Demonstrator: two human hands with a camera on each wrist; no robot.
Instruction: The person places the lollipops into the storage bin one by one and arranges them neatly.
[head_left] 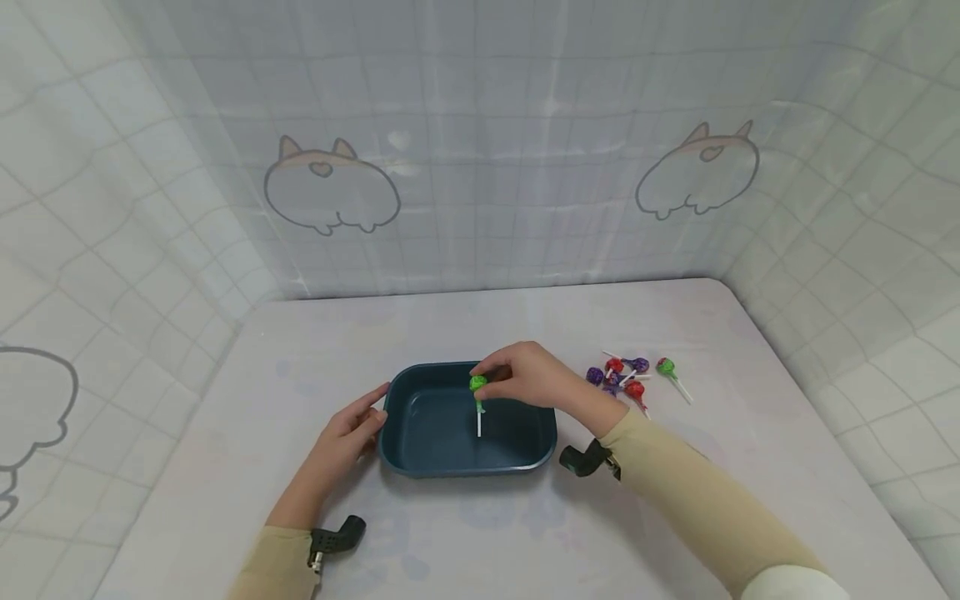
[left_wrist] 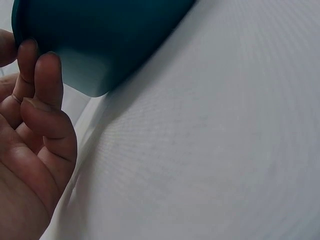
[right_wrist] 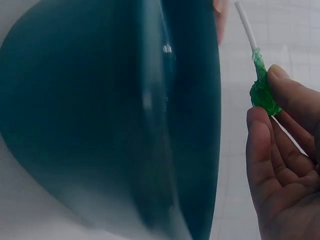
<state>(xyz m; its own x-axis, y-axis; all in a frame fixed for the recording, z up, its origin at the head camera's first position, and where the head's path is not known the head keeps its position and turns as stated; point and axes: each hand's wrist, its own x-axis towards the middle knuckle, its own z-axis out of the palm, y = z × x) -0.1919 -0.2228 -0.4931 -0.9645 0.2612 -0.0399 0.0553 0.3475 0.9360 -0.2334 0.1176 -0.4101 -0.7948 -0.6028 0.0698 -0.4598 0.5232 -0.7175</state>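
Observation:
A dark teal plastic basin [head_left: 427,462] stands on the table. My left hand [head_left: 347,435] holds its left end, thumb and index finger at the rim; in the left wrist view the fingers [left_wrist: 48,80] lie bent against the outer wall [left_wrist: 95,65]. Over the basin, my right hand [head_left: 528,375] pinches a green-wrapped lollipop [head_left: 477,383] by its round head between thumb and fingertips. Its white stick points down in the head view. The right wrist view shows the same lollipop [right_wrist: 263,95] above the level of the basin's rim [right_wrist: 218,125].
To the right of the basin lies a loose pile of red and purple lollipops [head_left: 615,379]. A single green lollipop [head_left: 666,367] lies just right of the pile. White tiled-pattern curtains [head_left: 480,167] with animal drawings enclose the table [head_left: 465,550] at the back and sides.

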